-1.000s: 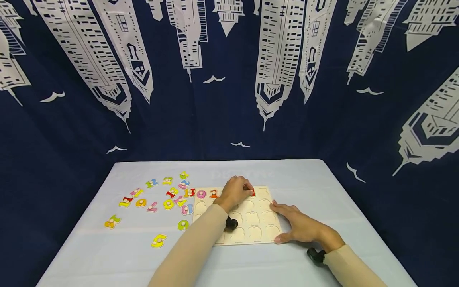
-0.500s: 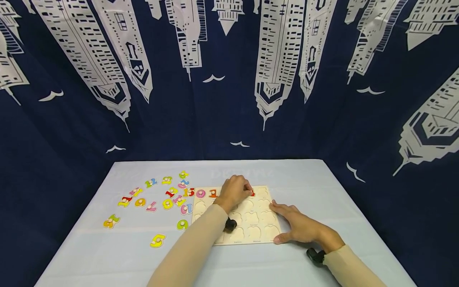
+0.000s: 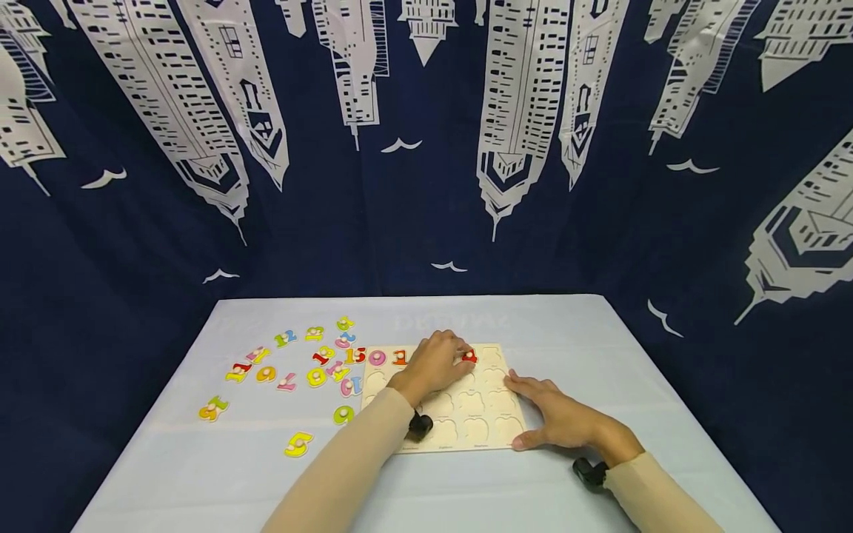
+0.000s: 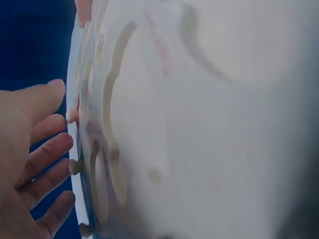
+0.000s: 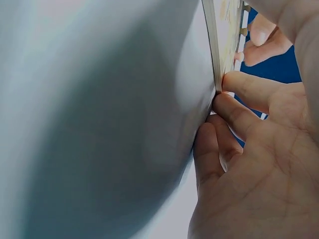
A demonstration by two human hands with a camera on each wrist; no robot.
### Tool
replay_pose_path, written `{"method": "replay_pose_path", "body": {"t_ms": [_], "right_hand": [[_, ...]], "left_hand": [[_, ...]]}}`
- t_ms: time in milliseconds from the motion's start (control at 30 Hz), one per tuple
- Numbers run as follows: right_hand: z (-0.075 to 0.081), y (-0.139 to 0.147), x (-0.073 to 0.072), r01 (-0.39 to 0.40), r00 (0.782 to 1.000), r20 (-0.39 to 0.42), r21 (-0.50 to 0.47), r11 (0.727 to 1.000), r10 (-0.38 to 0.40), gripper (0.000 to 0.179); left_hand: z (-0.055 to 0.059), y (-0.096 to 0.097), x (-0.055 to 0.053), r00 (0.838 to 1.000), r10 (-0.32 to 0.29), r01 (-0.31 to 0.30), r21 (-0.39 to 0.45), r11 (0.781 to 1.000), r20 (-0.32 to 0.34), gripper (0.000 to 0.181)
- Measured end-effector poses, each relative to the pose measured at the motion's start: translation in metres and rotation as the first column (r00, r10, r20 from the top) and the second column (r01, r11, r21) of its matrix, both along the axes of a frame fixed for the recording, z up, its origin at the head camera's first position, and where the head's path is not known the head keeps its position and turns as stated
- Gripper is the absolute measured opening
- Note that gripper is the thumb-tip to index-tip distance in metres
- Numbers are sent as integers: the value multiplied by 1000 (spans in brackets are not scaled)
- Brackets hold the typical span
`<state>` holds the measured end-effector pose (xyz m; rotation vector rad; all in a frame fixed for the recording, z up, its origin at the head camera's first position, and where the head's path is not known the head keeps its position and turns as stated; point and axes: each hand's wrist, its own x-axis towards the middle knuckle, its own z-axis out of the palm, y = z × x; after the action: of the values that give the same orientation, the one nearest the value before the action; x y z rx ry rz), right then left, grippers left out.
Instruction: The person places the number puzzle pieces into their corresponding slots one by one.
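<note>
My left hand (image 3: 433, 364) hovers over the top row of a pale wooden number puzzle board (image 3: 488, 414). Its fingers are loosely bent and spread, with nothing between them in the left wrist view. Just beyond the fingertips, a red knobbed number piece (image 3: 469, 355) sits in the board's top row; its figure is too small to read. At that row's left end lie a pink 0 (image 3: 377, 358) and an orange 1 (image 3: 400, 357); my left hand hides the slots after them. My right hand (image 3: 563, 417) rests along the board's right edge, fingertips touching it and thumb at the near corner.
Several colourful number pieces lie scattered on the white table left of the board, among them a yellow 5 (image 3: 298, 444) near the front and a red 15 (image 3: 355, 356) at the board's edge. A dark blue patterned curtain (image 3: 400, 222) hangs behind the table.
My left hand has let go of the red number piece and drawn back slightly, so more of the piece shows. The right hand stays at the board's edge.
</note>
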<state>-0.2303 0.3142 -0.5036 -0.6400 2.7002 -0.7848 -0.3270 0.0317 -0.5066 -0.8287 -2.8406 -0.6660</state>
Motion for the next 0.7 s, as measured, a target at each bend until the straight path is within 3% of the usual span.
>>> {"method": "replay_pose_path", "body": {"t_ms": [433, 700], "right_hand": [[-1, 1, 5, 5, 1000, 9, -13, 1000, -5, 120], [1, 1, 3, 5, 1000, 3, -9, 1000, -4, 120]], "left_hand": [[13, -42, 30, 999, -50, 50, 59, 997, 0, 29], [20, -84, 49, 998, -52, 56, 83, 995, -46, 24]]}}
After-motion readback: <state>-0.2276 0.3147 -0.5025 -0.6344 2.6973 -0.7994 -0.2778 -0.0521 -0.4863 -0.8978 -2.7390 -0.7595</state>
